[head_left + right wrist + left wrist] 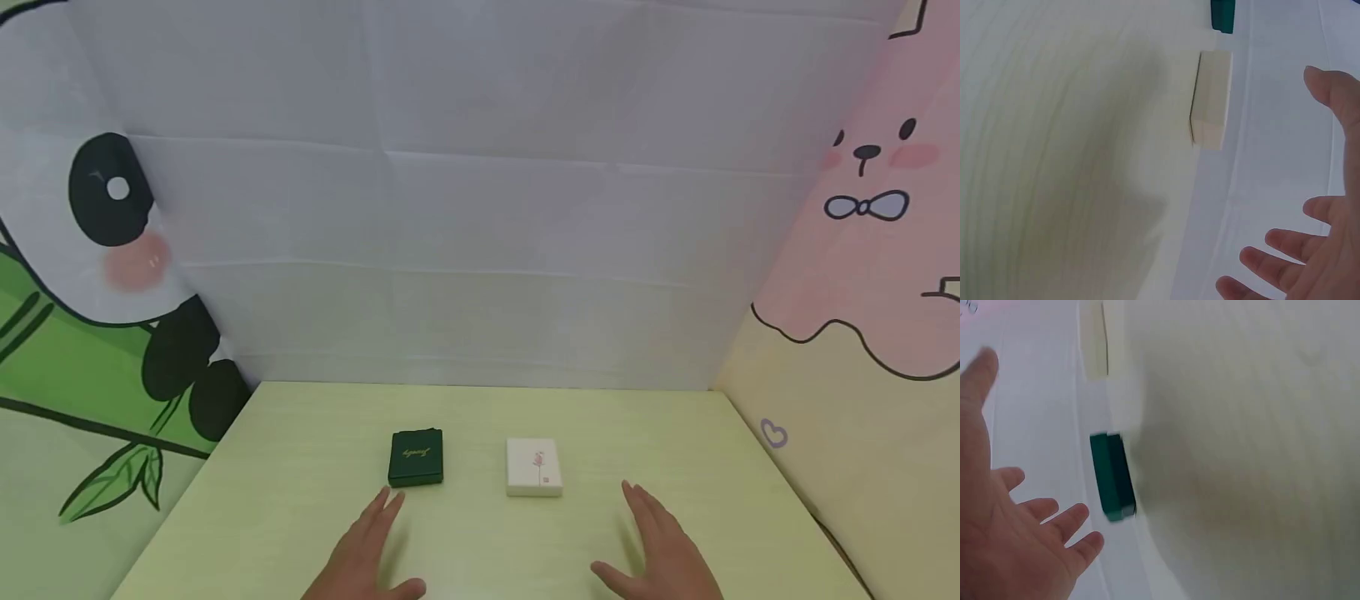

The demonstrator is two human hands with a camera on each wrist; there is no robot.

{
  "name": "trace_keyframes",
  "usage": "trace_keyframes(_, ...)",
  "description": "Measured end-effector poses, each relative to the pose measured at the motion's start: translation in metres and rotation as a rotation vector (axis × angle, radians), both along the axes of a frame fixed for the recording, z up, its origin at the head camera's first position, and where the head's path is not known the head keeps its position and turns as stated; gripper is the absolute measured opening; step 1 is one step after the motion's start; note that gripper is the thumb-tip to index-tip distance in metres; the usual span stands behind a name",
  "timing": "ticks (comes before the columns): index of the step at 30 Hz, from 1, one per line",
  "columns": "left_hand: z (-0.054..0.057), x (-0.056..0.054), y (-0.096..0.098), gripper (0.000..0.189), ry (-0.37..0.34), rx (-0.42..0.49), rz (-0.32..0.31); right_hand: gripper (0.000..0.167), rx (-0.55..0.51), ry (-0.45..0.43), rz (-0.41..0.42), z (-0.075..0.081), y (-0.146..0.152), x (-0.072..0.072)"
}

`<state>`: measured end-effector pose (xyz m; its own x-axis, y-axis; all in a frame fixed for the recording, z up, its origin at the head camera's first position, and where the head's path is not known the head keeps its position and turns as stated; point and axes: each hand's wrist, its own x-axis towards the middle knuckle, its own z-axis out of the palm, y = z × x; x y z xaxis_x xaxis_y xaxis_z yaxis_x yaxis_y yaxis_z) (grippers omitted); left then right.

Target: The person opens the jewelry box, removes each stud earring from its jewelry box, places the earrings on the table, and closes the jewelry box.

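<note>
Just on the near side of the green box [416, 457], slightly to its left: left hand [356, 554], fingers extended, holding nothing. Green box: gold-lettered top, lying flat on the pale counter [480, 533]. Right of the green box, well apart from it: white box [533, 467], flower-printed, also flat. Farther right of the green box, on its near side: right hand [670, 554], likewise released, thumb spread. Handling, as judged: low approach, thumb and fingers to opposite sides, even pressure, avoiding shoving either box.
</note>
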<state>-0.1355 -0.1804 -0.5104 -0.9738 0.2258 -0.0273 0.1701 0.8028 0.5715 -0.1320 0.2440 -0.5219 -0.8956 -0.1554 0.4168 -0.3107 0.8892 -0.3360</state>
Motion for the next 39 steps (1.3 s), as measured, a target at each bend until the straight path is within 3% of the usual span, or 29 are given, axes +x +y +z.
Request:
trace_keyframes(6,0.000,-0.014,0.022,0.099,-0.007,0.066,-0.158,0.108,0.049,-0.174,0.017,0.003,-0.010,-0.009)
trace_keyframes(8,0.001,-0.019,0.028,0.096,-0.030,0.071,-0.183,0.112,0.052,-0.243,0.020,0.006,-0.016,-0.013)
trace_keyframes(12,0.002,-0.032,0.041,0.093,-0.080,0.037,-0.174,0.117,0.059,-0.313,0.022,0.010,-0.027,-0.024)
trace_keyframes(18,-0.007,-0.056,0.061,0.090,-0.076,0.005,-0.174,0.113,0.056,-0.342,0.034,0.012,-0.036,-0.043)
trace_keyframes(26,-0.017,-0.086,0.083,0.088,-0.023,0.051,-0.173,0.111,0.016,-0.362,0.032,0.007,-0.042,-0.075)
trace_keyframes(32,-0.021,-0.101,0.093,0.089,-0.020,0.117,-0.129,0.111,0.010,-0.413,0.022,0.007,-0.049,-0.096)
trace_keyframes(39,-0.023,-0.116,0.110,0.092,-0.043,0.122,-0.121,0.113,0.016,-0.422,0.044,0.012,-0.055,-0.110)
